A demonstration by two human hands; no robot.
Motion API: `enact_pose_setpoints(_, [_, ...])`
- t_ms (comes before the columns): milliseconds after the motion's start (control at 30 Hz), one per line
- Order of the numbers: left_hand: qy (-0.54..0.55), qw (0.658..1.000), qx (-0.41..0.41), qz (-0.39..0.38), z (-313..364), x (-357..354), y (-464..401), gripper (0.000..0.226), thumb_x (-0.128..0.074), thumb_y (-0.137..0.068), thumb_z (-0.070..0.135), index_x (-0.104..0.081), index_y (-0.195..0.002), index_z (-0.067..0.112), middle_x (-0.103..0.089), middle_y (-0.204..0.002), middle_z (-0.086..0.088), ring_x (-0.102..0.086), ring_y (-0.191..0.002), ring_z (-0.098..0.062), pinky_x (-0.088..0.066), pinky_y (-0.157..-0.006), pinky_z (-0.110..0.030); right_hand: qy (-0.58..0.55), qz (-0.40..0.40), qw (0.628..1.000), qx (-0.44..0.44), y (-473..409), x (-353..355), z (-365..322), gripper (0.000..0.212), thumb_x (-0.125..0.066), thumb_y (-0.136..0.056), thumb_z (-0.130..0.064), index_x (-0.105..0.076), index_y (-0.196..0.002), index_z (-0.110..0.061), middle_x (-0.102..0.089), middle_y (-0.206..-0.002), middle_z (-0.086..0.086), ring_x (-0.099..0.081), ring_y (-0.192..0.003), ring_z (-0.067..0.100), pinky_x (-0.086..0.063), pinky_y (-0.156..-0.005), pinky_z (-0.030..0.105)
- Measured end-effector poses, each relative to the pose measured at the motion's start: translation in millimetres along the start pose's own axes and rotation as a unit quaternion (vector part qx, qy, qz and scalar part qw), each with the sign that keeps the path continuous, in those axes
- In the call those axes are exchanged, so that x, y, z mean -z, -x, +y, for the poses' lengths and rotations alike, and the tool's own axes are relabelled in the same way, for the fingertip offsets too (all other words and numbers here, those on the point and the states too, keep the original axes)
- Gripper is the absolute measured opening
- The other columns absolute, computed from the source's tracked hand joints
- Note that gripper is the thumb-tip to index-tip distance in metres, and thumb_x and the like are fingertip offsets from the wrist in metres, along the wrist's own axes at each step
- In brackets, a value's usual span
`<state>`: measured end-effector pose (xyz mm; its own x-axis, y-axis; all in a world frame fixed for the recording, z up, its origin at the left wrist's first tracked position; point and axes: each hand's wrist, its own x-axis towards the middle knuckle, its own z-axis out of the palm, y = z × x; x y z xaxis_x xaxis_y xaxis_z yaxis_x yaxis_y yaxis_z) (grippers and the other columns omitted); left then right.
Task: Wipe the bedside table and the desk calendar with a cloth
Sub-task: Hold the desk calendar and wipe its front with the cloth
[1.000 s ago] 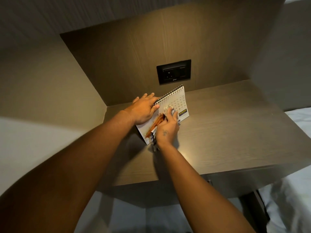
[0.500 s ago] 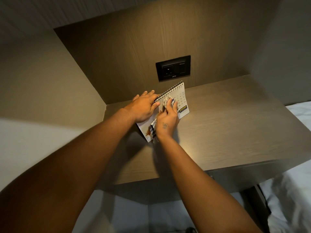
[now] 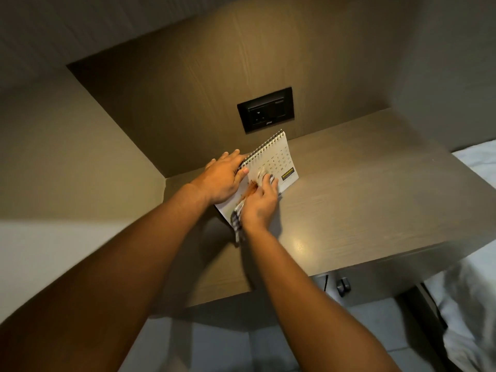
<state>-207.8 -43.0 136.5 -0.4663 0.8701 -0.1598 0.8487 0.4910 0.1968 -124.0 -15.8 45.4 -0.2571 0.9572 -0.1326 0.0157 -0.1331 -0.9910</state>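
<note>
A white spiral-bound desk calendar [image 3: 279, 159] stands tilted near the back left of the brown wooden bedside table [image 3: 362, 200]. My left hand [image 3: 222, 178] grips its left end at the spiral binding. My right hand [image 3: 259, 205] presses a small checked cloth [image 3: 237, 221] against the calendar's front page. The cloth bunches under my fingertips and a strip of it hangs below my wrist. An orange picture on the page is partly covered by my hands.
A black wall socket [image 3: 265, 110] sits in the wooden back panel just above the calendar. A wall closes the left side. A bed with white sheets [image 3: 472, 304] lies at the right. A drawer handle [image 3: 343, 287] shows under the table's front edge.
My right hand slid the cloth up the calendar page and back down a little. My left hand keeps its hold. The view shifted slightly.
</note>
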Motion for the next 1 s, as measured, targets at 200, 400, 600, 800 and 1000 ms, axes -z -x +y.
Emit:
enact_pose_setpoints(200, [0.003,1.000,0.007,0.002,-0.4,-1.1,0.1,0.051,-0.036,-0.106,0.040,-0.028,-0.154,0.026,-0.020,-0.167,-0.008,-0.014,-0.154,-0.031,-0.013,-0.123,-0.056,-0.016,0.016,1.000,-0.015,-55.0,13.6,-17.4,0.045,-0.036,-0.101,-0.005,-0.045,-0.143,-0.015,-0.039,-0.151,0.009,-0.046,-0.132,0.030,-0.047,-0.101,0.045])
enact_pose_setpoints(400, [0.011,1.000,-0.005,0.005,-2.1,-0.9,0.9,0.051,-0.036,-0.106,0.040,-0.029,-0.154,0.023,-0.021,-0.166,-0.009,-0.015,-0.153,-0.031,-0.014,-0.123,-0.057,0.061,-0.028,0.997,0.050,37.7,-12.7,30.1,0.048,-0.040,-0.103,-0.027,-0.031,-0.150,-0.026,-0.014,-0.163,0.002,-0.014,-0.147,0.027,-0.025,-0.100,0.024])
enact_pose_setpoints(600, [0.003,1.000,-0.015,0.006,-4.3,-1.7,1.5,0.052,-0.037,-0.106,0.040,-0.028,-0.155,0.024,-0.023,-0.166,-0.009,-0.017,-0.153,-0.031,-0.016,-0.123,-0.055,0.051,-0.017,0.997,0.050,14.8,-14.8,22.7,0.052,-0.041,-0.102,-0.015,-0.028,-0.151,-0.025,-0.009,-0.164,0.002,-0.001,-0.149,0.028,-0.034,-0.110,0.047])
enact_pose_setpoints(800, [-0.001,1.000,-0.014,0.005,-3.3,-1.3,0.1,0.052,-0.037,-0.106,0.040,-0.028,-0.155,0.023,-0.024,-0.165,-0.009,-0.018,-0.153,-0.032,-0.017,-0.123,-0.056,0.021,0.057,0.997,0.058,-73.8,-0.6,-20.8,0.048,-0.032,-0.103,-0.028,-0.029,-0.151,-0.026,-0.011,-0.164,0.005,-0.014,-0.147,0.029,-0.041,-0.102,0.042])
enact_pose_setpoints(1000, [-0.005,1.000,-0.019,0.002,-3.1,0.1,0.3,0.052,-0.038,-0.106,0.039,-0.028,-0.155,0.023,-0.026,-0.165,-0.010,-0.019,-0.153,-0.031,-0.018,-0.123,-0.057,0.057,0.018,0.998,0.036,0.1,-18.1,20.6,0.052,-0.033,-0.104,-0.034,-0.021,-0.153,-0.026,-0.007,-0.164,0.002,0.005,-0.148,0.020,-0.010,-0.117,0.044])
